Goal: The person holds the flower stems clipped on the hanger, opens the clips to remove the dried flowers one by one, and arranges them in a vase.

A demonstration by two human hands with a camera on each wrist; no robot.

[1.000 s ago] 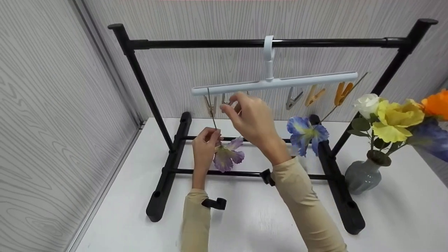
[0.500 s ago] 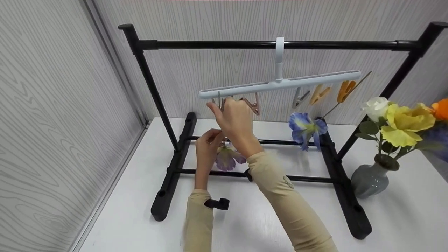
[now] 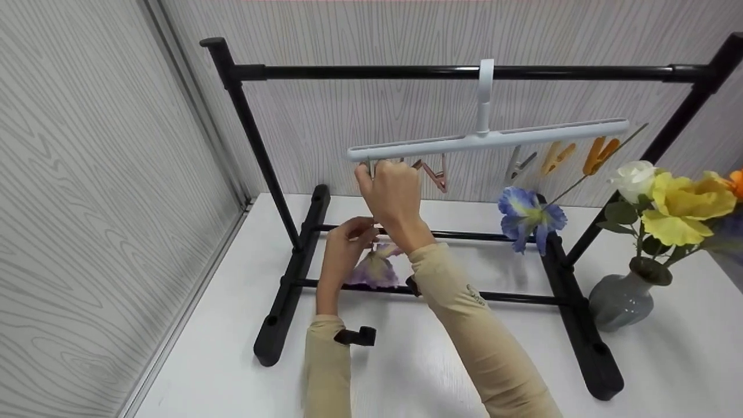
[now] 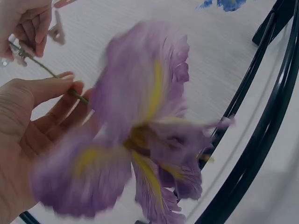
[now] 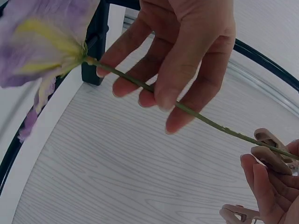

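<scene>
Purple flower (image 3: 376, 270) low over desk's back-left part, thin stem (image 5: 196, 113) rising to left-end clip (image 5: 273, 151) of white hanger (image 3: 487, 139); left hand (image 3: 343, 242) pinching stem below; right hand (image 3: 392, 191) squeezing clip above, nearer.

Blue flower (image 3: 531, 217) hangs from an orange clip (image 3: 598, 155); grey vase (image 3: 620, 300) holds yellow flower (image 3: 685, 209).
</scene>
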